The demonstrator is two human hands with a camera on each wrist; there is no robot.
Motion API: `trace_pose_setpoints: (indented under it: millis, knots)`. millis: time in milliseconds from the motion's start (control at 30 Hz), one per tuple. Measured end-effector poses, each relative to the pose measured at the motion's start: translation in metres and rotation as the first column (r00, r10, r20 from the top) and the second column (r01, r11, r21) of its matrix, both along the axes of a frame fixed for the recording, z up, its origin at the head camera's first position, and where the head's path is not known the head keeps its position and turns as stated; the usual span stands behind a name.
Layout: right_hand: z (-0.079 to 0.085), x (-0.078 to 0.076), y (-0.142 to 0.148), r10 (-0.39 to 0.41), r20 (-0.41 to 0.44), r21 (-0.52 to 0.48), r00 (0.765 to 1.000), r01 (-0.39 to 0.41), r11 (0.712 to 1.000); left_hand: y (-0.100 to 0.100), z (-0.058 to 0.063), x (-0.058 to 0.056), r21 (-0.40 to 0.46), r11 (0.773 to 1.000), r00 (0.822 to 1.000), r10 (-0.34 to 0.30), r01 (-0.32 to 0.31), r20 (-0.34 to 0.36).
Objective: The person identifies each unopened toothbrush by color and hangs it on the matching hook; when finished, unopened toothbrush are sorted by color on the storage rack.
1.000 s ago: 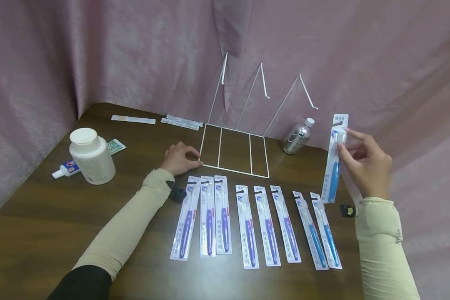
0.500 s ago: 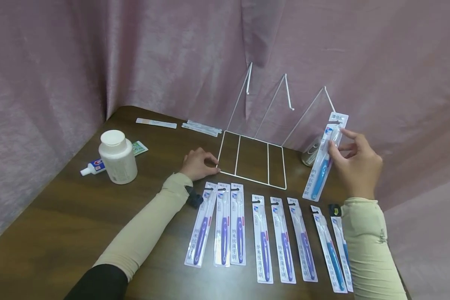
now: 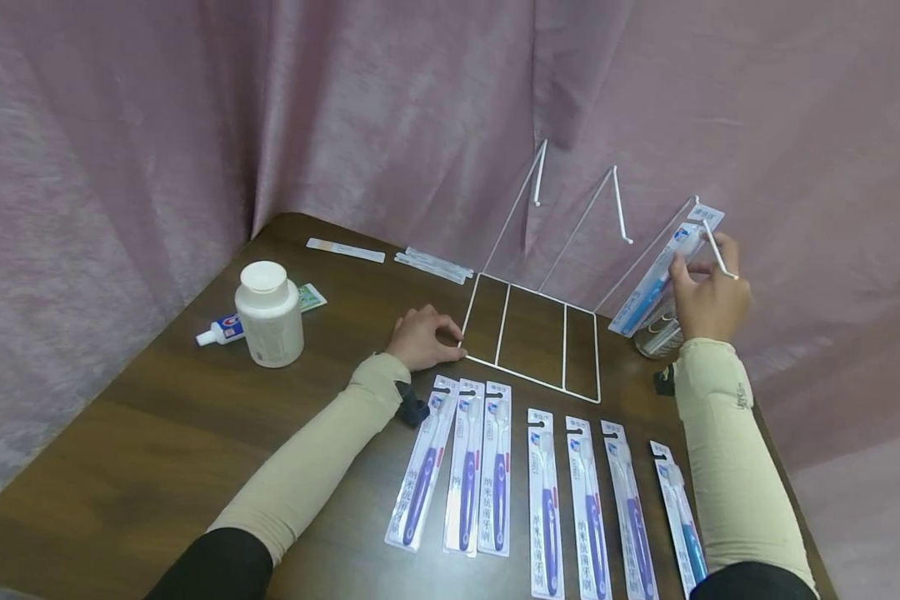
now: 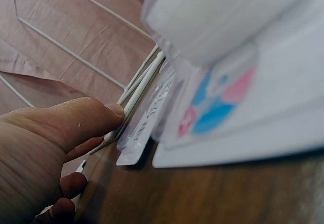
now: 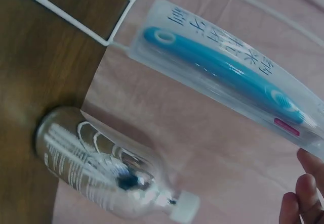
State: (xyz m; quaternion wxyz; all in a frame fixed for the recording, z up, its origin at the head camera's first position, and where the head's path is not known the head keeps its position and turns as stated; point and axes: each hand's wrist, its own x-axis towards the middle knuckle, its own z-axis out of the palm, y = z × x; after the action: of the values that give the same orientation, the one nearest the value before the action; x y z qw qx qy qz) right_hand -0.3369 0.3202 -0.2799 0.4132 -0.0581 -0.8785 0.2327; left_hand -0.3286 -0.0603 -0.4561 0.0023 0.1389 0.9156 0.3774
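Observation:
My left hand (image 3: 423, 340) pinches the front left corner of a white wire display rack (image 3: 531, 380); in the left wrist view its thumb presses against the wire (image 4: 136, 92). My right hand (image 3: 712, 302) holds a blue toothbrush in a blister pack (image 3: 654, 283) by its upper part, tilted. The pack's top lies at the rack's right hook (image 3: 717, 247), whose prong passes in front of pack and hand in the head view. Whether the prong goes through the pack's slot, I cannot tell. The right wrist view shows the blue handle (image 5: 217, 72) inside the plastic.
Several packaged purple toothbrushes (image 3: 500, 475) lie in a row along the front, with a blue one (image 3: 682, 521) at right. Behind the right hand stands a clear bottle (image 5: 101, 168). A white jar (image 3: 270, 321), a toothpaste tube (image 3: 228, 327) and thin packets (image 3: 433, 266) are left and back.
My right hand has carried the packaged blue toothbrush leftward and away from me to the rack's right hook. The left hand keeps its pinch on the rack; the head view has shifted.

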Motion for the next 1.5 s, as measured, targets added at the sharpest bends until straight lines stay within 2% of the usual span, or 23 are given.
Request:
trace_pose_setpoints:
  millis: [200, 267, 333, 433, 533, 633, 700, 733, 800, 867, 933, 967, 1033, 1133, 1200, 1267, 1400, 1500]
  knots:
    - [0.004, -0.019, 0.023, -0.076, 0.071, 0.007, 0.995, 0.076, 0.997, 0.019, -0.001, 0.004, 0.002, 1.0, 1.0, -0.026, 0.026, -0.007]
    - [0.004, -0.021, 0.028, -0.096, 0.098, 0.001, 0.991, 0.097, 0.995, 0.022, -0.001, 0.006, 0.001, 0.999, 0.999, -0.034, 0.034, -0.008]
    - [0.004, -0.014, 0.034, -0.116, 0.101, -0.003, 0.988, 0.116, 0.993, 0.025, -0.002, 0.006, -0.001, 0.999, 0.999, -0.053, 0.053, -0.012]
    - [0.004, 0.001, 0.037, -0.108, 0.085, 0.002, 0.99, 0.108, 0.994, 0.023, -0.006, 0.004, 0.003, 0.998, 0.997, -0.07, 0.07, -0.012]
    - [0.008, 0.024, 0.039, -0.067, 0.077, 0.001, 0.995, 0.067, 0.998, 0.014, -0.008, 0.0, 0.017, 0.997, 0.997, -0.076, 0.076, -0.008]
    - [0.007, 0.055, 0.05, 0.03, 0.107, -0.035, 0.994, -0.026, 0.999, 0.001, -0.005, -0.002, 0.05, 0.996, 0.997, -0.075, 0.075, 0.005]
    - [-0.002, 0.08, 0.064, 0.119, 0.149, -0.06, 0.982, -0.111, 0.992, -0.01, -0.003, -0.001, 0.068, 0.995, 0.997, -0.071, 0.069, 0.02]
    - [-0.01, 0.093, 0.072, 0.178, 0.187, -0.092, 0.966, -0.163, 0.982, -0.017, -0.002, -0.001, 0.074, 0.995, 0.997, -0.068, 0.066, 0.027]
    - [-0.028, 0.12, 0.09, 0.312, 0.285, -0.187, 0.906, -0.267, 0.945, -0.031, 0.0, -0.002, 0.078, 0.995, 0.997, -0.067, 0.064, 0.034]
    - [-0.05, 0.146, 0.106, 0.414, 0.383, -0.285, 0.825, -0.321, 0.903, -0.046, 0.001, -0.005, 0.07, 0.995, 0.997, -0.07, 0.068, 0.026]
    - [-0.073, 0.169, 0.118, 0.484, 0.464, -0.368, 0.742, -0.336, 0.867, -0.061, 0.003, -0.01, 0.059, 0.995, 0.997, -0.077, 0.076, 0.01]
    - [-0.083, 0.175, 0.121, 0.513, 0.496, -0.39, 0.701, -0.348, 0.853, -0.07, 0.005, -0.011, 0.053, 0.996, 0.997, -0.077, 0.077, 0.0]
    - [-0.102, 0.183, 0.128, 0.54, 0.546, -0.414, 0.641, -0.354, 0.839, -0.083, 0.007, -0.014, 0.04, 0.996, 0.997, -0.074, 0.075, -0.016]
    - [-0.123, 0.189, 0.136, 0.574, 0.585, -0.438, 0.574, -0.372, 0.818, -0.09, 0.009, -0.017, 0.024, 0.997, 0.997, -0.07, 0.07, -0.013]
    - [-0.131, 0.191, 0.137, 0.582, 0.598, -0.451, 0.551, -0.368, 0.813, -0.091, 0.01, -0.018, 0.016, 0.998, 0.998, -0.067, 0.067, -0.008]
    - [-0.136, 0.194, 0.136, 0.579, 0.613, -0.447, 0.538, -0.368, 0.815, -0.091, 0.011, -0.017, 0.011, 0.997, 0.998, -0.07, 0.07, -0.005]
    - [-0.141, 0.197, 0.131, 0.534, 0.642, -0.387, 0.55, -0.368, 0.845, -0.083, 0.011, -0.015, 0.006, 0.997, 0.997, -0.081, 0.081, 0.001]
    - [-0.145, 0.199, 0.13, 0.47, 0.673, -0.31, 0.571, -0.358, 0.88, -0.076, 0.01, -0.016, -0.004, 0.997, 0.997, -0.076, 0.076, 0.007]
